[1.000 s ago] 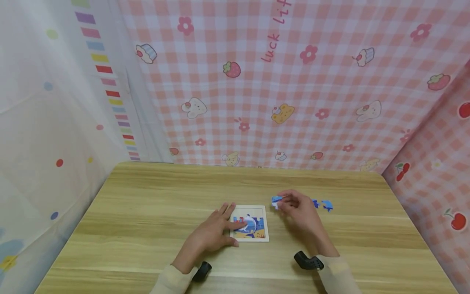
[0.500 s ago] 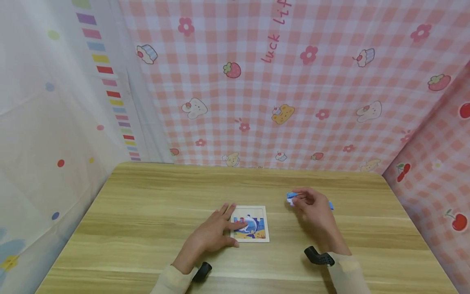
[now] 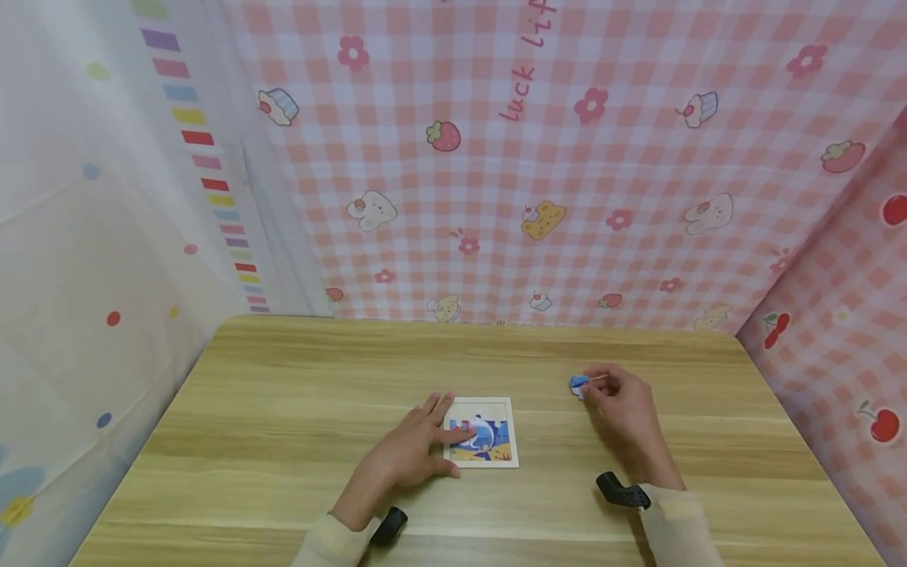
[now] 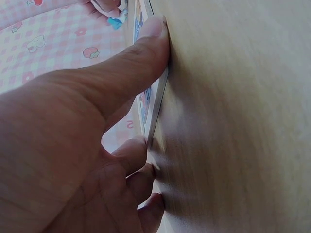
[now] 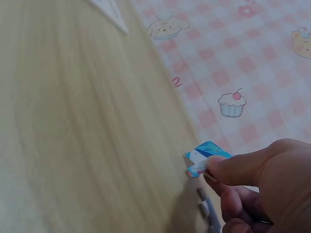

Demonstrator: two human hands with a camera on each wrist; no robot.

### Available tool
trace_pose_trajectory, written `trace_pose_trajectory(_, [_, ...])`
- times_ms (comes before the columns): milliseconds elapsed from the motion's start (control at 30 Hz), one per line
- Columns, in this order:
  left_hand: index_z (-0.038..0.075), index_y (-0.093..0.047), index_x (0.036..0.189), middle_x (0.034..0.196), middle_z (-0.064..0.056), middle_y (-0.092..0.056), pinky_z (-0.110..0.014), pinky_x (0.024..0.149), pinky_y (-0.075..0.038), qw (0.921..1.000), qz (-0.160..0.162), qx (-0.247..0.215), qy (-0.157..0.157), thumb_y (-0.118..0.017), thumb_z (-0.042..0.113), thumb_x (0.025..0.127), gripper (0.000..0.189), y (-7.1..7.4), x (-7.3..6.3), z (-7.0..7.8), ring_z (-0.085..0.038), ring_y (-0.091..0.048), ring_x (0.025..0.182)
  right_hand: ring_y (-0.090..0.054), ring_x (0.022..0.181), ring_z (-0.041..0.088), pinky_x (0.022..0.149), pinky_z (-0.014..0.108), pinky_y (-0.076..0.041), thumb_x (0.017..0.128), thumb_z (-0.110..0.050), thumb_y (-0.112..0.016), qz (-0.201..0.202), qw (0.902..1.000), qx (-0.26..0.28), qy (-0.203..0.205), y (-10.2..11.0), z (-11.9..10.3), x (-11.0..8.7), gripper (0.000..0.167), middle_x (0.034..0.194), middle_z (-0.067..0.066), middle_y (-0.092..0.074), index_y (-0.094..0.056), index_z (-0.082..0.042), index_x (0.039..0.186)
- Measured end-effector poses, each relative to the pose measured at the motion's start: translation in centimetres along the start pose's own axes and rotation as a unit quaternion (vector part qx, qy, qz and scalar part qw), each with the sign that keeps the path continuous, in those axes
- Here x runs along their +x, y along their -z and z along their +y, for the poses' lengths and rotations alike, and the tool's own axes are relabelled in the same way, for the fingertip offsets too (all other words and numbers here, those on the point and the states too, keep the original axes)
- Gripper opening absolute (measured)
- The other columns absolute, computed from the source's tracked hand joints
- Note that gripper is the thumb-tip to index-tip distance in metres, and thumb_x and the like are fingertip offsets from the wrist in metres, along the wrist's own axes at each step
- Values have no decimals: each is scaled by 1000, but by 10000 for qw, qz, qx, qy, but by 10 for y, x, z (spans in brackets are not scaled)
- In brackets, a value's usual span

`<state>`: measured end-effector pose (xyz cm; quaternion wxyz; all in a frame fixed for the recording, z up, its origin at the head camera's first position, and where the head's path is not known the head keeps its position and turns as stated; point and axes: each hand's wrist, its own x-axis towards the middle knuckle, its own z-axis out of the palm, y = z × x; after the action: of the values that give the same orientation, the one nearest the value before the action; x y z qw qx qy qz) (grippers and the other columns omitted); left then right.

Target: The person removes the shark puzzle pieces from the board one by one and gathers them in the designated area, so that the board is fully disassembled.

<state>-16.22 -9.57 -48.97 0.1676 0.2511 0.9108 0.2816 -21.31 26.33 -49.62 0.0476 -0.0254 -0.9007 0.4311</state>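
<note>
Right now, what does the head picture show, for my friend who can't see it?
A person's right hand pinches a blue and white piece, while their left hand touches a part-filled puzzle board. The board lies on a wooden table, with a pink checked cloth behind.

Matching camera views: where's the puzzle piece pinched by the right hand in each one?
Head: puzzle piece right of centre, below mid-height, in the right hand.
Left wrist: puzzle piece small, near the top edge, left of centre.
Right wrist: puzzle piece lower right of centre.
Shared landmark: pink checked cloth.
</note>
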Motion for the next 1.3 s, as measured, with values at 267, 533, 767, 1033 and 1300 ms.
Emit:
trace_pose_trajectory(267, [27,-60,145,172,-16,-12,-60,129,-10,10000,-4,-66,-55,-78,35,89,59,-1,-1,1,-40,-4,160,-59,100,32,84,41,-48,93,-14,-73,372,9941,-844,571,-4,8,-1,24,111,19,-70,-74,-4,115])
trace_pose_trajectory(533, [28,-60,145,172,-15,-11,-60,129,-11,10000,-39,-80,-16,-78,36,89,59,-2,0,1,-40,-5,160,-43,109,42,83,49,-39,91,-18,-76,568,9856,-1350,850,-7,12,-1,25,121,27,-59,-78,-2,110])
trace_pose_trajectory(767, [29,-60,145,172,-14,-11,-60,129,-11,10000,-49,-79,-22,-78,37,89,59,-5,2,-1,-39,-4,160,-41,110,41,83,48,-38,91,-19,-76,529,9841,-1515,759,-6,15,-1,24,121,25,-59,-78,-3,109])
trace_pose_trajectory(1033, [30,-59,145,173,-14,-10,-60,129,-10,9999,-68,-119,6,-78,36,88,60,-5,2,0,-39,-4,161,-40,117,39,89,50,-40,96,-22,-72,423,9894,-1247,613,-2,15,-4,24,127,22,-57,-78,-5,112])
trace_pose_trajectory(1300, [31,-59,145,172,-17,-14,-60,129,-15,9998,39,210,-38,-79,36,88,61,0,2,0,-42,-9,160,-53,110,43,92,51,-38,93,-15,-75,819,9870,-780,1145,7,3,-1,19,114,25,-66,-78,-1,105])
